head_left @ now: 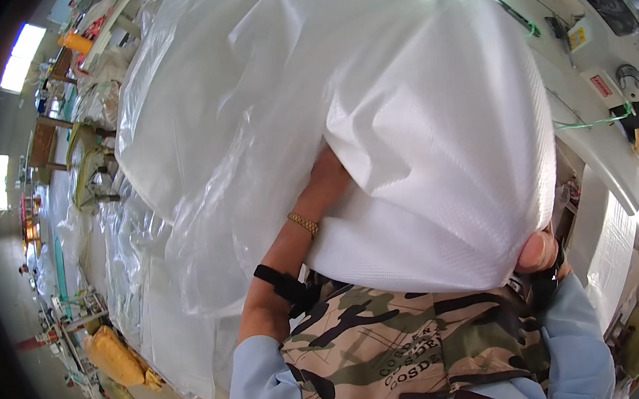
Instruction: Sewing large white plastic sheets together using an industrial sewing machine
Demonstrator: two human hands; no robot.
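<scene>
A large white woven sheet (439, 165) is spread before me and drapes in folds down to my lap. My right hand (538, 252) is closed on its edge at the lower right, with the thumb on top. My left hand (332, 173) reaches in beneath a fold of the sheet. Its fingers are hidden there, so their grip does not show. Thin clear plastic film (217, 217) lies along the left side of the sheet, beside my left forearm.
A white sewing machine (590, 58) with a lit blue display stands at the right; green thread (593, 123) hangs by it. At the left are a wooden stool (47, 142), an olive-coloured chair (85, 164) and a yellow bundle (118, 357) on the floor.
</scene>
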